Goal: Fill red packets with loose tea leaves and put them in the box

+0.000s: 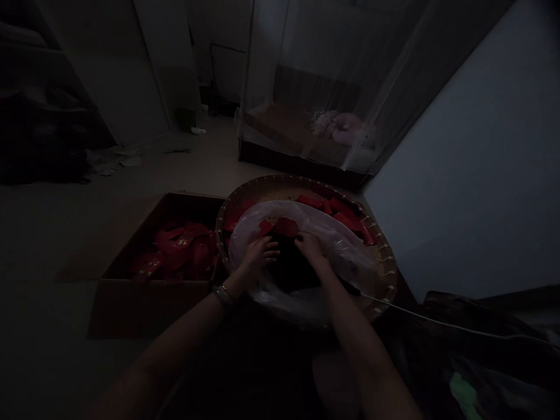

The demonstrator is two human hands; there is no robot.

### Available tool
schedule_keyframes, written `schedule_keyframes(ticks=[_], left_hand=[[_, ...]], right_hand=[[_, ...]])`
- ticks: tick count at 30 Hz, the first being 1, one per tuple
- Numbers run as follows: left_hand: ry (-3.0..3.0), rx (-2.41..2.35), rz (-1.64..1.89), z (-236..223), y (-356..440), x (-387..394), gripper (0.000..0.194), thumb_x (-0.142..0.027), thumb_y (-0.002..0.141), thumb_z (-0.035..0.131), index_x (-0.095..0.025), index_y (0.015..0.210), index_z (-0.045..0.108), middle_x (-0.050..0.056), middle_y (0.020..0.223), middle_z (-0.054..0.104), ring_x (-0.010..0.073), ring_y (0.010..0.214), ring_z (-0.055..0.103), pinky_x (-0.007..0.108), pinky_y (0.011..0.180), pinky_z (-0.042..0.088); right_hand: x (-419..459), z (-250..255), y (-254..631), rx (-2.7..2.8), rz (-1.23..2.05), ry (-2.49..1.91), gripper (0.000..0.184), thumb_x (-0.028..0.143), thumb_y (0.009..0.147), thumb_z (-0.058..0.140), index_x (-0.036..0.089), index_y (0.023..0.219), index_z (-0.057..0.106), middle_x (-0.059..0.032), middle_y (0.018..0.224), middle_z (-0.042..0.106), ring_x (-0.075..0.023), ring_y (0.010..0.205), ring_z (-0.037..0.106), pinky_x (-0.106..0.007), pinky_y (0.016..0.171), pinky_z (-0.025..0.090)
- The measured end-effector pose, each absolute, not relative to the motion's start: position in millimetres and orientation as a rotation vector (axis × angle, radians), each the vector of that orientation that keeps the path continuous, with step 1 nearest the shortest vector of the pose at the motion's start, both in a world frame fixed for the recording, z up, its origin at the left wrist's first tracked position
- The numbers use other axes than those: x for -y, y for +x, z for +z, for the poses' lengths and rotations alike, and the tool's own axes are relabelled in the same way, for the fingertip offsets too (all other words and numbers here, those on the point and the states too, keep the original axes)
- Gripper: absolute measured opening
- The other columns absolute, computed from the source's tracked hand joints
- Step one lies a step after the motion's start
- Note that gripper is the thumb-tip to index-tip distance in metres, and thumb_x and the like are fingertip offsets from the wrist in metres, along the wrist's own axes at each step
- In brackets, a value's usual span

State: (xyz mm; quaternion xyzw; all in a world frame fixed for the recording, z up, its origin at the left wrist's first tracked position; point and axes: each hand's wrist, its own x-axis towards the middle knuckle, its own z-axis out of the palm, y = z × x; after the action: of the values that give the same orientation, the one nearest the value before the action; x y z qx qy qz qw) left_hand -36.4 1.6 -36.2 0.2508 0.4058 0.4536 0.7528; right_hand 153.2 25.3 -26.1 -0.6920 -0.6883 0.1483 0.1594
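The scene is very dim. A round woven bamboo tray [387,256] holds a crumpled clear plastic bag [350,251]. Over the bag lies a black area [291,271] whose kind I cannot make out. My left hand [261,255] is on its left side, fingers spread and holding nothing visible. A small red packet [286,226] lies at the far edge of the black area. My right hand [311,247] has its fingers curled together at the packet's right edge and seems to pinch it. More red packets [347,217] lie along the tray's far right.
Left of the tray stands an open cardboard box [153,309] with many red packets [179,248] in it. A white cable [437,321] runs from the tray to the right. Behind is a netted bed [301,140]; a pale wall [481,151] rises on the right.
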Motion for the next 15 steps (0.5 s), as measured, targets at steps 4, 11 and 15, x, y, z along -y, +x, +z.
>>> schedule_keyframes(ticks=[4, 11, 15], left_hand=[[0.388, -0.832, 0.919, -39.2, -35.5, -3.5, 0.046, -0.049, 0.082, 0.052, -0.015, 0.114, 0.047, 0.013, 0.099, 0.063, 0.0218, 0.073, 0.068, 0.032, 0.063, 0.053], [0.789, -0.733, 0.660, -39.3, -34.1, 6.3, 0.053, -0.014, 0.057, 0.079, -0.010, 0.107, 0.061, 0.005, 0.080, 0.067, 0.0095, 0.060, 0.060, 0.020, 0.060, 0.046], [0.978, -0.787, 0.691, -41.6, -34.9, 9.4, 0.052, -0.022, 0.053, 0.082, -0.010, 0.101, 0.064, 0.003, 0.078, 0.068, 0.0109, 0.063, 0.061, 0.022, 0.063, 0.047]], right_hand=[[15.0, -10.8, 153.7, 1.962, 0.317, -1.589, 0.028, 0.022, 0.081, 0.045, 0.020, 0.099, 0.067, -0.0084, 0.105, 0.069, -0.0214, 0.100, 0.063, -0.033, 0.091, 0.045], [57.6, -6.8, 166.0, 1.725, 0.388, -1.300, 0.014, 0.024, 0.077, 0.046, 0.022, 0.081, 0.060, -0.0085, 0.115, 0.065, -0.0223, 0.112, 0.058, -0.037, 0.097, 0.044], [58.7, -16.3, 164.2, 1.489, 0.469, -1.369, 0.029, 0.026, 0.080, 0.043, 0.018, 0.103, 0.060, -0.0115, 0.124, 0.060, -0.0217, 0.113, 0.057, -0.036, 0.095, 0.045]])
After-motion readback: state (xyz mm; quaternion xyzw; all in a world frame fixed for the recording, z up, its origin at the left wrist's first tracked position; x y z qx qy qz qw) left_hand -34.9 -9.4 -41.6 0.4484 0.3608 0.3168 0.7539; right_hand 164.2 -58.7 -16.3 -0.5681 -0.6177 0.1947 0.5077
